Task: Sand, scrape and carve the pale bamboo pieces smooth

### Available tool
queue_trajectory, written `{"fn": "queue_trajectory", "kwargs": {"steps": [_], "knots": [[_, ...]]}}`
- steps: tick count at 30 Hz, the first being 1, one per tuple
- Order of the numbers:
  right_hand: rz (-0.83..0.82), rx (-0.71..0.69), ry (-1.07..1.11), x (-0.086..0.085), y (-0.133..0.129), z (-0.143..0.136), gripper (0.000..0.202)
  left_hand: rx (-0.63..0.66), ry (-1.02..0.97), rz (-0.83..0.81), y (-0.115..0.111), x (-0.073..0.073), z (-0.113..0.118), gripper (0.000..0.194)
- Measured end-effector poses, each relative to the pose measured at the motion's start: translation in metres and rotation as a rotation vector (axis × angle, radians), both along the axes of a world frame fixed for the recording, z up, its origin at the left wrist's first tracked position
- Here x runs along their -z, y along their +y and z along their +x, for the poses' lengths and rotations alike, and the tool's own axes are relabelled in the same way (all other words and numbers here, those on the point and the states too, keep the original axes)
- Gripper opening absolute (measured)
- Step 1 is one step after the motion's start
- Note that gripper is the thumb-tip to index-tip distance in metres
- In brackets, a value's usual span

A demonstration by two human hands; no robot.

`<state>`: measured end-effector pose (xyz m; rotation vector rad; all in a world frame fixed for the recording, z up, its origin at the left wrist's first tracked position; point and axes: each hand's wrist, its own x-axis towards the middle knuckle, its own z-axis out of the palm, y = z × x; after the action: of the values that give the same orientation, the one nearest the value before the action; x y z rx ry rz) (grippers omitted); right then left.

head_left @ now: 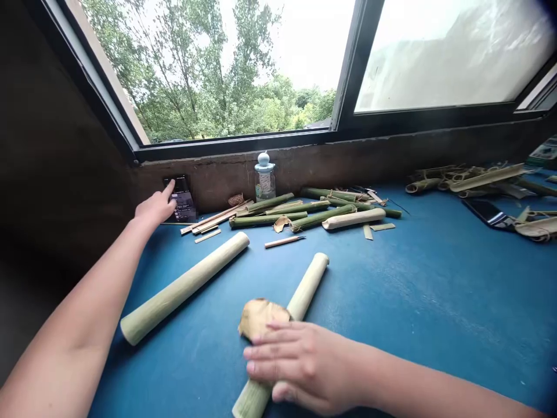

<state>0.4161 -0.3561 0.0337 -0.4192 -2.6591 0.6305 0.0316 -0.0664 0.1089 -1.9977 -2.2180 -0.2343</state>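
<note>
My left hand point(155, 204) reaches to the back left, its index finger extended onto the screen of a dark phone point(184, 203) that leans on the wall. My right hand point(296, 363) lies flat over a peeled pale bamboo piece point(308, 285), fingers stretched across it and hiding its middle. By those fingertips is a tan, dry curled piece point(260, 317), touching the bamboo. A second, thicker peeled bamboo tube point(187, 287) lies slanted on the blue table point(383, 313), left of my right hand and touched by neither hand.
Along the wall lie green bamboo sticks point(272, 219), a thin pointed tool point(284, 242) and a jar with a blue lid point(265, 177). At the right are a pile of bamboo pieces point(487, 177) and another dark phone point(488, 213). A window frame point(243, 142) rises behind.
</note>
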Motion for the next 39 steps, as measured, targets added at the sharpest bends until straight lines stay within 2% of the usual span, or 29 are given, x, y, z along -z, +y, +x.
{"fn": "queue_trajectory", "kwargs": {"steps": [4, 6, 7, 11, 12, 13, 16, 17, 18, 21, 23, 25, 28, 29, 31, 34, 35, 37, 39], "knots": [[0.012, 0.377, -0.003, 0.007, 0.036, 0.023, 0.045, -0.012, -0.052, 0.111, -0.005, 0.011, -0.009, 0.064], [0.018, 0.45, -0.018, 0.009, 0.039, 0.024, 0.045, -0.021, -0.076, 0.123, -0.009, 0.017, -0.015, 0.064], [0.017, 0.422, -0.02, 0.01, 0.035, 0.021, 0.044, -0.024, -0.088, 0.125, -0.01, 0.019, -0.018, 0.064], [0.019, 0.128, -0.006, 0.012, 0.02, 0.011, 0.045, -0.033, -0.146, 0.149, -0.008, 0.027, -0.027, 0.067], [0.021, 0.121, 0.0, 0.013, 0.023, 0.013, 0.045, -0.031, -0.163, 0.154, -0.006, 0.029, -0.027, 0.068], [0.026, 0.178, 0.004, 0.014, 0.029, 0.015, 0.045, -0.025, -0.179, 0.156, -0.004, 0.031, -0.028, 0.069], [0.048, 0.461, -0.005, 0.014, 0.044, 0.016, 0.045, 0.018, -0.217, 0.153, 0.003, 0.035, -0.026, 0.07], [0.053, 0.48, -0.01, 0.013, 0.043, 0.013, 0.046, 0.034, -0.225, 0.148, 0.006, 0.035, -0.026, 0.07], [0.051, 0.438, -0.015, 0.012, 0.039, 0.007, 0.046, 0.048, -0.229, 0.141, 0.009, 0.035, -0.025, 0.07], [0.05, 0.15, -0.008, 0.01, 0.021, -0.006, 0.047, 0.069, -0.232, 0.118, 0.013, 0.033, -0.025, 0.069], [0.067, 0.087, 0.017, 0.012, 0.021, -0.002, 0.046, 0.072, -0.238, 0.126, 0.013, 0.031, -0.027, 0.069], [0.072, 0.216, 0.04, 0.015, 0.034, 0.014, 0.044, 0.067, -0.25, 0.154, 0.009, 0.03, -0.029, 0.068], [0.042, 0.511, 0.036, 0.019, 0.053, 0.032, 0.042, 0.051, -0.269, 0.17, 0.003, 0.034, -0.035, 0.069], [0.027, 0.541, 0.028, 0.019, 0.052, 0.032, 0.043, 0.049, -0.274, 0.159, 0.002, 0.038, -0.037, 0.07], [-0.003, 0.447, 0.014, 0.017, 0.039, 0.022, 0.043, 0.059, -0.279, 0.113, 0.0, 0.048, -0.041, 0.072], [-0.01, 0.151, 0.006, 0.015, 0.021, 0.008, 0.046, 0.11, -0.269, 0.011, -0.001, 0.064, -0.046, 0.078], [0.001, 0.112, 0.014, 0.015, 0.022, 0.009, 0.046, 0.128, -0.262, -0.016, -0.002, 0.068, -0.048, 0.08], [0.03, 0.207, 0.025, 0.017, 0.036, 0.021, 0.045, 0.153, -0.246, -0.044, -0.004, 0.073, -0.05, 0.081], [0.051, 0.464, -0.001, 0.019, 0.051, 0.034, 0.044, 0.161, -0.231, -0.045, -0.006, 0.074, -0.05, 0.079]]}}
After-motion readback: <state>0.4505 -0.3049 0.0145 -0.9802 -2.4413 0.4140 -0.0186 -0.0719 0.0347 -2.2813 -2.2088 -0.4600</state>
